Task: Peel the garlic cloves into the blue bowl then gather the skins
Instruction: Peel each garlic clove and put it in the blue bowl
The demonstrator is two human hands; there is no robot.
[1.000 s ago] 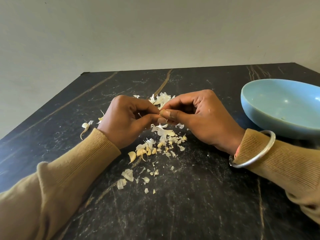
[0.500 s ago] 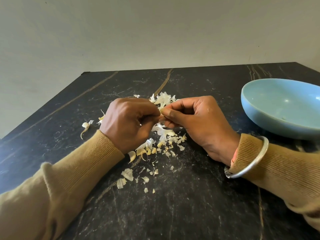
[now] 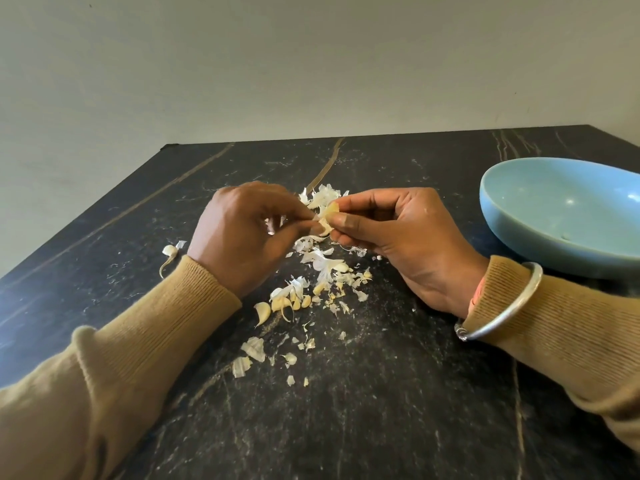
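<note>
My left hand and my right hand meet over the middle of the black table. Between their fingertips is a garlic clove, pinched by the thumb and fingers of both hands, with pale skin showing around it. Below the hands lie several unpeeled cloves and a scatter of white garlic skins. More skins are piled just behind the hands. The blue bowl stands at the right, beside my right wrist.
A lone clove with a curled tail lies left of my left wrist. Small skin flakes are strewn toward the near edge. A silver bangle sits on my right wrist. The table's far edge meets a plain wall.
Both hands have lifted slightly and parted a little, so the clove and its loosened skin now show between the fingertips. The bowl and the scattered skins have stayed in place.
</note>
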